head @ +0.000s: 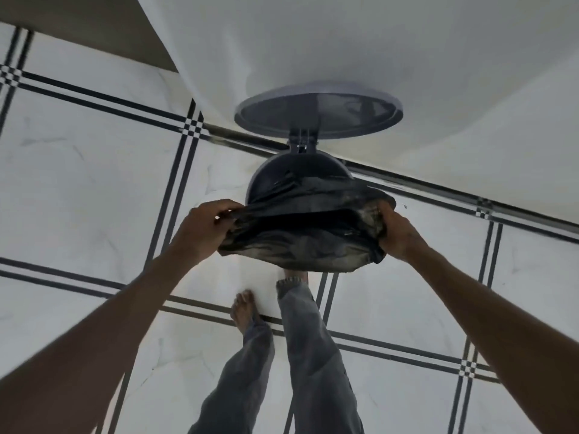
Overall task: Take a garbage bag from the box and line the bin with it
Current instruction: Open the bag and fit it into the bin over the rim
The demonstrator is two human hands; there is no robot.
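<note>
black plastic, thin and crinkled: the garbage bag (300, 242) is stretched between my two hands, its mouth pulled open into a dark slit. my left hand (203, 227) pinches the left edge of the mouth, fingers curled over the film with the thumb tucked under. my right hand (396, 234) grips the right edge the same way, fingers buried in bunched plastic. just beyond my fingertips sits the bin (275, 173), a dark round pedal type, its lid (318, 115) standing up against the white wall (407, 51). the far lip of the bag seems to lie over the bin's near rim already, though i cannot tell how much of it is seated. no box shows anywhere.

i judge this as the lining step, mid-way. next the bag's body needs pushing down past my fingers into the bin, then the mouth spreading wider and folding outward round the whole rim. thin film may tear or slip off one side.
</note>
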